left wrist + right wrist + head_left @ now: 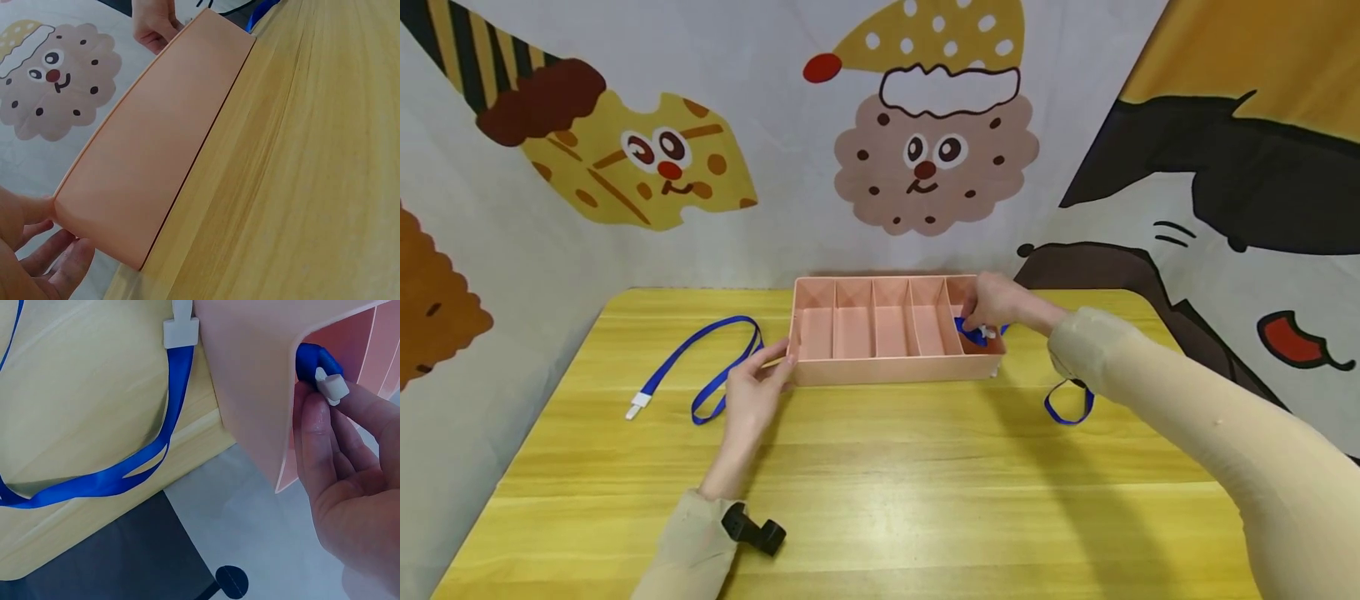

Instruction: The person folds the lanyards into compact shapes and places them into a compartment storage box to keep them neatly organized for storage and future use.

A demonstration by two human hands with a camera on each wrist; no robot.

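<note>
A pink divided organizer box (880, 369) stands near the back edge of the table. My left hand (756, 393) touches its left end, thumb at the front corner and fingers along the side. Inside the rightmost compartment, my right hand (996, 300) pinches a bundled blue lanyard (309, 362) with a white clip (334, 387). The fingers hide part of the bundle. The box's other compartments show bare pink floors. In the left wrist view, the box's front wall (144, 131) runs from my left fingers up toward the right hand.
Left of the box lies a second blue lanyard (673, 358) with a white clip. A third lanyard (178, 381) lies right of the box, its white clip beside the box wall; the right arm partly covers it in the head view. A printed cloth (775, 217) hangs behind the table.
</note>
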